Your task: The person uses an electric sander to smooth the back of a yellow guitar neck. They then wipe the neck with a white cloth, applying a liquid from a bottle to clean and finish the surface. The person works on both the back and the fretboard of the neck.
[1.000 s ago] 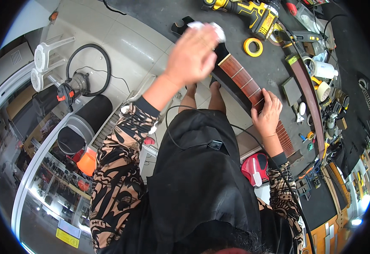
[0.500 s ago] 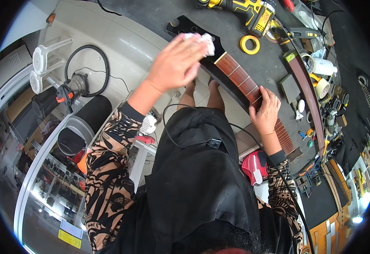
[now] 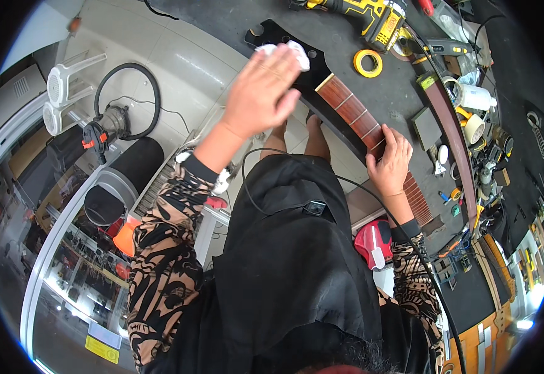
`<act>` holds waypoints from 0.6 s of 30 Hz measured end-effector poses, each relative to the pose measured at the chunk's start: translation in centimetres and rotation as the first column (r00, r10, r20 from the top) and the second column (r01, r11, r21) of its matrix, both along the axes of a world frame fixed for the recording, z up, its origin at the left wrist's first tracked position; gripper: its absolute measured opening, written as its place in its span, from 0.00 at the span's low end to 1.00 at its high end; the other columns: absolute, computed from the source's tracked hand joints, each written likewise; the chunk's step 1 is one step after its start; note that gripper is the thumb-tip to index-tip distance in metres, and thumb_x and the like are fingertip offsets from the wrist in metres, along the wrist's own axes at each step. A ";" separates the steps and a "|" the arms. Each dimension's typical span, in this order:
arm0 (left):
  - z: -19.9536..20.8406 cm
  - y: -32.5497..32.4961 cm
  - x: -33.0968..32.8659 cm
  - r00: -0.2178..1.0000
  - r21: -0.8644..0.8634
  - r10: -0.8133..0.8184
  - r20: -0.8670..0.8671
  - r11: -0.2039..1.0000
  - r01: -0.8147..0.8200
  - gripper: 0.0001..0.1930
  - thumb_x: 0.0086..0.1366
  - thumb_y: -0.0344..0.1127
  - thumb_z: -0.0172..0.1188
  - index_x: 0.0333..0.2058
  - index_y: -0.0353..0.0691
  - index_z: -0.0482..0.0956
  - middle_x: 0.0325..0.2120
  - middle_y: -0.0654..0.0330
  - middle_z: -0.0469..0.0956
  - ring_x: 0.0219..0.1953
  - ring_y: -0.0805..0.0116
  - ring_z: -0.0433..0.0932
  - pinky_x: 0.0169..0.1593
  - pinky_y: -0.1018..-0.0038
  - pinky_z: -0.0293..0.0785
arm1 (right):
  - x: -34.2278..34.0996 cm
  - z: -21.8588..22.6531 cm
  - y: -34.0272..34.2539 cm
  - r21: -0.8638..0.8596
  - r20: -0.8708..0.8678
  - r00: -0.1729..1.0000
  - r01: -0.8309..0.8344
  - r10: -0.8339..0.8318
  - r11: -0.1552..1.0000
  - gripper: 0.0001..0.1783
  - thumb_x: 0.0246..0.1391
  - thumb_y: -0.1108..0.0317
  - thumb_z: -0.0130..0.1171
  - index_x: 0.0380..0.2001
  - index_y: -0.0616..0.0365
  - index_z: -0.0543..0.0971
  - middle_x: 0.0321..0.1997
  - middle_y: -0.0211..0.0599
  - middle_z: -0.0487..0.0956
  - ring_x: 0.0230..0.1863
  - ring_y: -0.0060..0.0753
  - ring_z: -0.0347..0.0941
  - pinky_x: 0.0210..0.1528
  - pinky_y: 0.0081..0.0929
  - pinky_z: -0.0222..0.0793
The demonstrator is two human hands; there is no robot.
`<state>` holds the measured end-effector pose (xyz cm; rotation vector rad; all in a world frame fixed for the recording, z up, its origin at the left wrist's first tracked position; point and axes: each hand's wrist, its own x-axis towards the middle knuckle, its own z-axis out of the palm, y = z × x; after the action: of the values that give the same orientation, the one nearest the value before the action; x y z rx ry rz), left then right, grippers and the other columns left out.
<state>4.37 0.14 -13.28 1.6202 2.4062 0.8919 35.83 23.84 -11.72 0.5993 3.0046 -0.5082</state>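
A guitar neck with a dark headstock [image 3: 275, 32] and a reddish-brown fretboard [image 3: 346, 103] lies aslant along the near edge of the workbench. My left hand [image 3: 260, 93] presses a crumpled white cloth [image 3: 299, 56] onto the face of the headstock, its fingers lying over the cloth and hiding part of it. Farther down the neck, my right hand [image 3: 391, 161] grips the fretboard, thumb on the near side and fingers across the top. More frets show beyond that hand, toward the lower right.
On the dark bench [image 3: 337, 43] lie a yellow-black cordless drill [image 3: 381, 25], a yellow tape roll [image 3: 368, 63], a flat dark block [image 3: 426, 128] and a long brown strip [image 3: 452, 137]. Cluttered tools fill the right side. A hose vacuum [image 3: 107, 128] and white stool [image 3: 60, 87] stand left.
My left hand and the white cloth have shifted slightly up and to the left over the headstock. My right hand holds the same place on the neck.
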 end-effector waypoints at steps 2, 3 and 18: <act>0.7 0.5 2.4 0.990 0.045 -0.054 0.129 0.998 0.049 0.28 0.69 0.35 0.70 0.67 0.41 0.85 0.72 0.57 0.81 0.78 0.55 0.75 0.82 0.49 0.64 | 0.1 0.1 0.1 -0.007 0.004 1.000 0.004 -0.003 1.000 0.53 0.45 0.68 0.74 0.78 0.52 0.68 0.67 0.46 0.78 0.68 0.54 0.75 0.75 0.56 0.62; 0.6 0.1 2.9 0.984 0.057 -0.061 0.168 0.997 0.052 0.28 0.69 0.34 0.69 0.68 0.42 0.84 0.72 0.57 0.81 0.78 0.56 0.75 0.82 0.48 0.63 | 0.1 0.1 0.1 -0.007 0.006 1.000 0.004 -0.004 1.000 0.53 0.45 0.68 0.74 0.78 0.52 0.68 0.67 0.46 0.78 0.68 0.54 0.75 0.75 0.56 0.62; -2.9 -0.5 -3.8 0.953 0.054 0.301 -0.039 0.953 -0.299 0.27 0.73 0.36 0.67 0.68 0.34 0.82 0.71 0.47 0.80 0.77 0.48 0.75 0.80 0.45 0.65 | 0.2 0.0 0.0 -0.021 0.009 1.000 0.006 -0.006 1.000 0.53 0.46 0.69 0.73 0.78 0.52 0.68 0.67 0.46 0.78 0.69 0.55 0.74 0.76 0.57 0.61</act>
<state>0.57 -0.34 -16.17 1.3216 2.7342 0.9706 36.07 23.81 -11.69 0.6082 2.9857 -0.5346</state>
